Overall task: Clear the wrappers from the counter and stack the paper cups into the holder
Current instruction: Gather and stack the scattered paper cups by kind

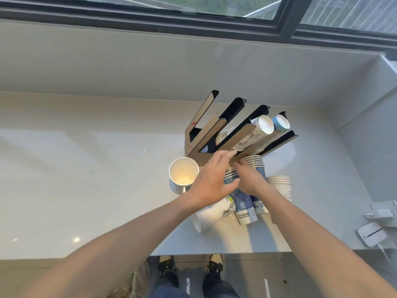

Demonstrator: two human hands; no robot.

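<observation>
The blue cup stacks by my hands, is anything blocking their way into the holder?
Partly. The blue cup stacks lie just in front of the holder. Two of its channels already hold cups; the leftmost channel looks open, and only the left hand hovers between.

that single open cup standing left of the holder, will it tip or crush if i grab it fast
The single cup looks empty and made of paper, so probably very light and easy to knock over. Its thin wall would likely dent under a hard squeeze. It stands upright, so no rolling unless toppled; its tapered shape would then likely curve toward the holder.
</observation>
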